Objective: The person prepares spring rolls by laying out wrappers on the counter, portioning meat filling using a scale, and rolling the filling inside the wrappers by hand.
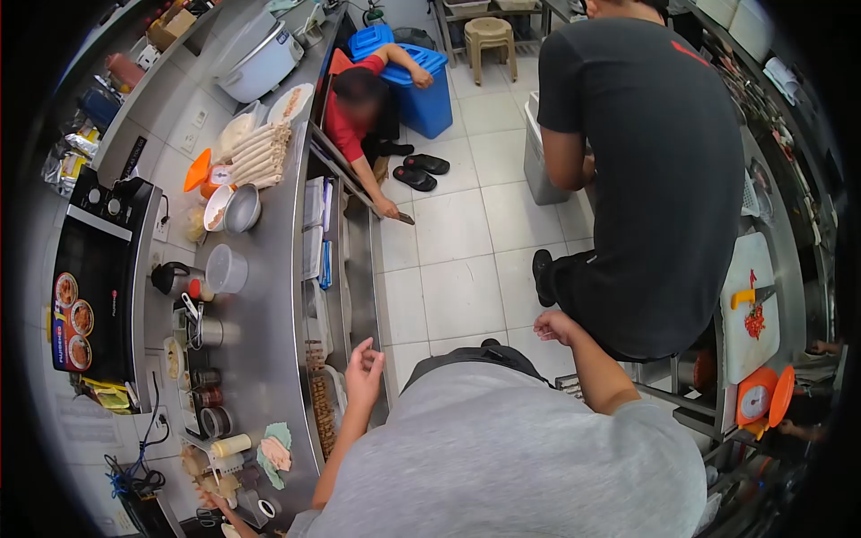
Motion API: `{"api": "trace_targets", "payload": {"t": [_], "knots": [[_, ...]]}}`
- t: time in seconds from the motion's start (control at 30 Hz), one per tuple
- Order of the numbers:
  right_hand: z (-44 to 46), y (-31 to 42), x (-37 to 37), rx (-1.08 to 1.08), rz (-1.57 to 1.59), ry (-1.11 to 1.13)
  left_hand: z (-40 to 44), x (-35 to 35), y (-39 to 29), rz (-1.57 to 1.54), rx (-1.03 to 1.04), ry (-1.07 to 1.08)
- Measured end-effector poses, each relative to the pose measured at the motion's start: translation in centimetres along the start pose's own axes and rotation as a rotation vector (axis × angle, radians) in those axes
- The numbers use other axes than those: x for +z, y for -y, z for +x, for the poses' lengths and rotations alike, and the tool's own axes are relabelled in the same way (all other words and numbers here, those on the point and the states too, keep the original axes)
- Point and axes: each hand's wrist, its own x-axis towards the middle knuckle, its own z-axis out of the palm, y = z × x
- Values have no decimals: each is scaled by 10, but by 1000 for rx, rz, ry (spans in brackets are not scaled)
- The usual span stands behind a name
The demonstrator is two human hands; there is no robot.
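My left hand (364, 369) hangs beside the open lower shelf of the steel counter, its fingers loosely bent and apart, with nothing in it. Just below it on that shelf is a tray of skewered food (322, 412). My right hand (556, 326) is held out over the tiled floor, close behind a co-worker in a black T-shirt (647, 170). Its fingers curl loosely, and I see nothing in them. No object touches either hand.
A co-worker in a red shirt (345, 125) crouches by a blue bin (425, 100), holding a dark flat object (406, 218). Black slippers (425, 169) lie on the floor. The left counter (260, 309) carries bowls and wrapped rolls. A cutting board (743, 269) with a knife is at right.
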Motion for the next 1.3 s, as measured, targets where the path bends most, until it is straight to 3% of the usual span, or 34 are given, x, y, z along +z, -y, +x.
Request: {"api": "trace_targets", "payload": {"t": [0.23,0.37,0.43,0.5,0.57,0.63,0.83,1.0,1.03,1.07,1.13,1.3], "knots": [[-7,-22,0,29,60,-61,24,3,-7,-91,142,6],[-9,-37,11,104,74,-156,32,-25,-4,-127,206,8],[1,-50,15,25,75,-90,38,-47,15,-164,215,15],[11,-59,33,-8,163,-160,34,-81,8,-38,211,-30],[6,-50,63,23,177,-133,31,-109,29,-300,190,-69],[-6,-26,114,37,148,-180,19,-143,33,-360,220,-107],[4,-23,195,32,174,-190,-4,-212,102,-305,139,-207],[8,-65,200,9,85,26,-16,-238,131,-323,139,-263],[6,-72,202,19,29,-104,-9,-242,131,-322,182,-285],[10,-78,188,29,56,49,-6,-246,128,-341,181,-284],[-26,-58,215,139,101,-271,-9,-245,124,-373,156,-261],[-35,-68,204,108,169,-344,-11,-254,103,-358,160,-247]]}}
